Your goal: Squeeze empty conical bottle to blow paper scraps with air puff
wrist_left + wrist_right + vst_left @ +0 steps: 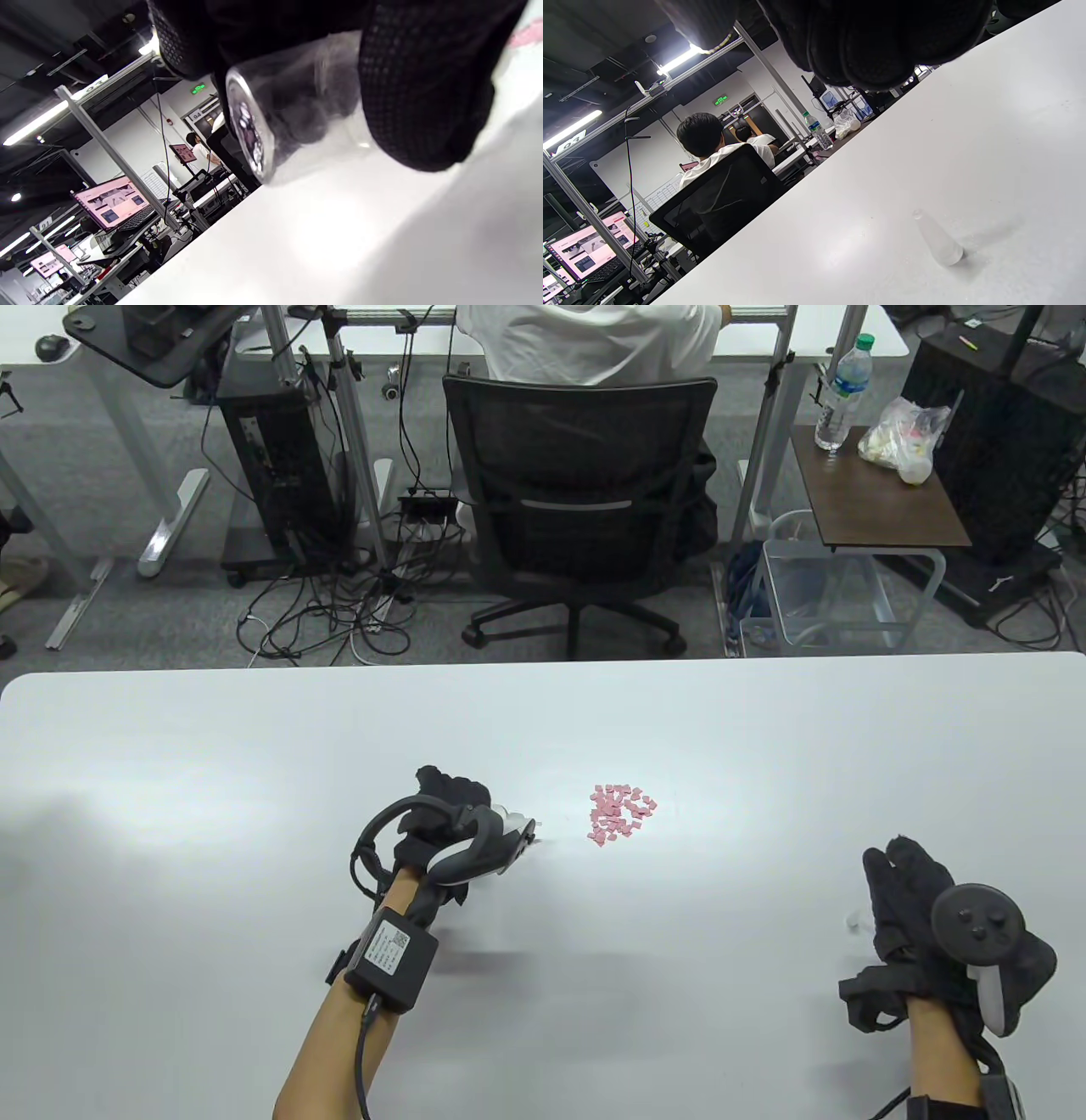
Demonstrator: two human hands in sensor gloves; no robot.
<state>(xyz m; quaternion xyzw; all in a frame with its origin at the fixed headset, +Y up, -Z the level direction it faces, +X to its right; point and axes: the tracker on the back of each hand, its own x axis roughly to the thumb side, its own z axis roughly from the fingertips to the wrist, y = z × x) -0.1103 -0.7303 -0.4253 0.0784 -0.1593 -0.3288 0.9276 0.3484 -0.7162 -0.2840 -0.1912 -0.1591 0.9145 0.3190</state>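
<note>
Left hand [450, 823] grips bottle [297, 110] lying sideways, tip aimed at nearby scraps [621, 813]. No legible writing. Right hand [925, 916] grip indeterminate.

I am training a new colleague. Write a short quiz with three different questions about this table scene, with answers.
1. True or false: the left hand grips the clear plastic conical bottle.
2. Which side of the bottle's nozzle do the small pink paper scraps lie on in the table view: (a) left, (b) right?
3. What stands near the right hand, untouched?

Key: 1 true. 2 b. 3 a small translucent cone-shaped cap on the white table.
</note>
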